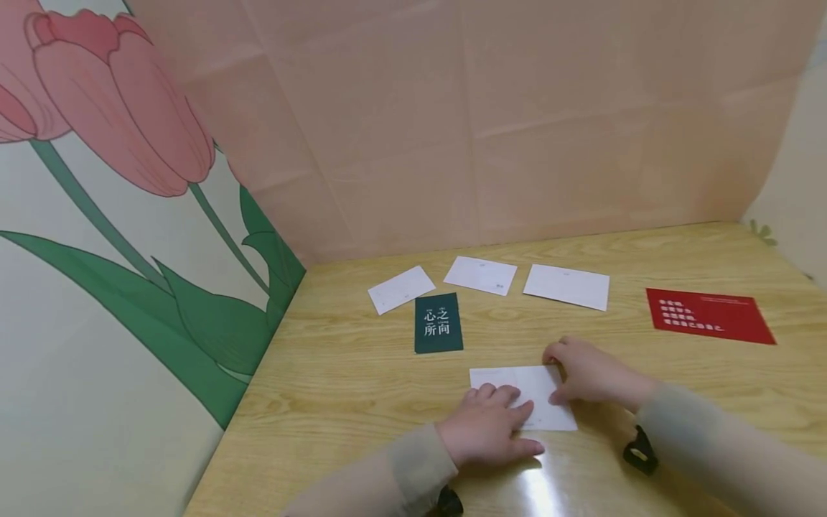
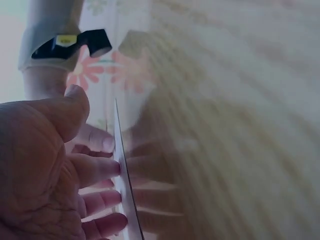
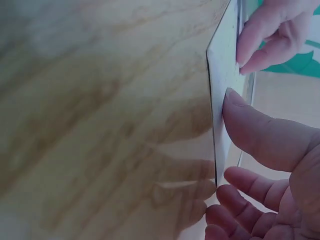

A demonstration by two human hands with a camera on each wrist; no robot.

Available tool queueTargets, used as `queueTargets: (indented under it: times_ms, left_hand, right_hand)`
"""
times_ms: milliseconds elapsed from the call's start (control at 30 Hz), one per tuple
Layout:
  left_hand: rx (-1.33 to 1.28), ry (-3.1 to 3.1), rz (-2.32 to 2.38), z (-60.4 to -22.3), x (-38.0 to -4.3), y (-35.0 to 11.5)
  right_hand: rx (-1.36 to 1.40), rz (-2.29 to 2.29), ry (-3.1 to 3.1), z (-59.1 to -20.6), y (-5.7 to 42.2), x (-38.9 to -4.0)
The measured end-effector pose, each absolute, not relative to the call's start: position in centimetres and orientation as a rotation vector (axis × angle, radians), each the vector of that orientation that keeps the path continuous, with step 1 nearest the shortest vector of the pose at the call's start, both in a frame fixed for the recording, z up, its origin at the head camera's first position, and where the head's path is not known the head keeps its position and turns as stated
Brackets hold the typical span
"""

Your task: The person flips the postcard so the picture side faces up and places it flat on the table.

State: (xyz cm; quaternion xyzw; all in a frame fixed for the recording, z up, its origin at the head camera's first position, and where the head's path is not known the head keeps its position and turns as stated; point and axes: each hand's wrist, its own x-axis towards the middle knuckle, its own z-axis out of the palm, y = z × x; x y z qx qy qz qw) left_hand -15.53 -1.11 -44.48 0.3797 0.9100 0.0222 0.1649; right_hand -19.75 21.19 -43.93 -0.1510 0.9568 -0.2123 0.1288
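A white card [image 1: 538,380] lies on the near part of the table, with faint small print on its face. My left hand [image 1: 487,429] rests on its left part, fingers spread and thumb pointing right past the near edge. At the right end my right hand [image 1: 589,372] grips the card, with the thumb on its face and the curled fingers at its edge. The right wrist view shows this thumb [image 3: 265,132] against the card [image 3: 223,75]. In the left wrist view, the left fingertips touch the card [image 2: 129,205], seen nearly edge-on.
Beyond the hands lies a dark green card [image 1: 439,337] with white characters. Further back are three white cards, at left [image 1: 400,289], middle [image 1: 478,275] and right [image 1: 565,287]. A red card [image 1: 711,316] lies far right. A pink cloth [image 1: 484,143] hangs behind the table [image 1: 336,402].
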Motion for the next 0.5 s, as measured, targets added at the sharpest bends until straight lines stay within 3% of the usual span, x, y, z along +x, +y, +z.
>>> queueTargets:
  times_ms: [200,500]
  left_hand:
    - [1.028,2.698,0.201,-44.6,-17.1,-2.0]
    - [0.618,2.778,0.434,-45.3,-20.7,-3.7]
  right_hand:
    - [-0.437,-0.633,2.769,-43.9,21.0,-19.9]
    - [-0.411,-0.64,2.758,-44.1,20.9,-20.1]
